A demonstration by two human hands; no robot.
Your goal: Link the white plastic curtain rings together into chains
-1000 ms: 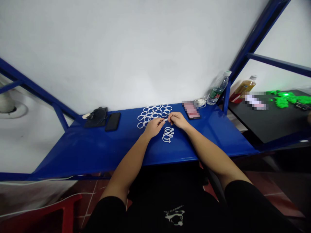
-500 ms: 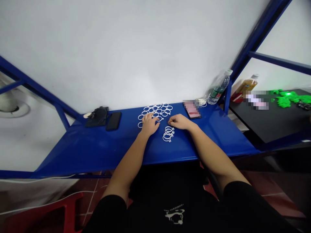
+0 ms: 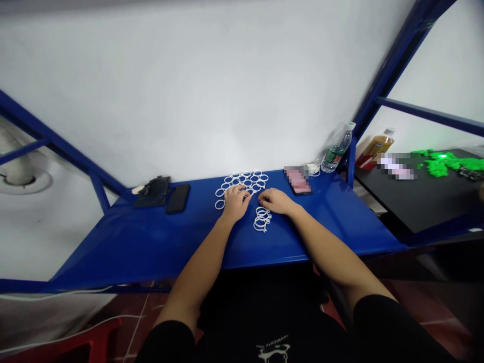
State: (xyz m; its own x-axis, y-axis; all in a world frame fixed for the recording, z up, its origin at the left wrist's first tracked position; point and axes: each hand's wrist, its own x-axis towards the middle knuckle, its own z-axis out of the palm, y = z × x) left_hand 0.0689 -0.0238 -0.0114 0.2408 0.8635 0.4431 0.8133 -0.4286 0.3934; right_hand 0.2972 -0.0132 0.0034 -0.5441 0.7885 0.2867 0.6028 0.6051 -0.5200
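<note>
Several white rings (image 3: 247, 175) with small tabs lie side by side in rows on the blue table (image 3: 151, 242), near the wall. My left hand (image 3: 235, 201) rests over the front left of these rows, fingers spread and covering some rings. Just to its right, my right hand (image 3: 278, 200) has its fingers curled and thumb and fingertips together at the rows' front edge. Whatever it pinches is too small to make out. Directly below my right hand, several more white rings (image 3: 260, 222) overlap in a short line.
To the left lie a black phone (image 3: 178, 198) and a flat black item (image 3: 154, 191). At right are a blurred-screen phone (image 3: 298, 180), a white cable (image 3: 313, 169) and a clear bottle (image 3: 335, 156). Blue frame posts (image 3: 351, 161) flank the table; green material (image 3: 440, 167) lies on a black table beyond.
My right hand has moved slightly left, closer to my left hand and the ring rows. The left thumb has drawn nearer its fingers. The whole view has tilted up a little.
</note>
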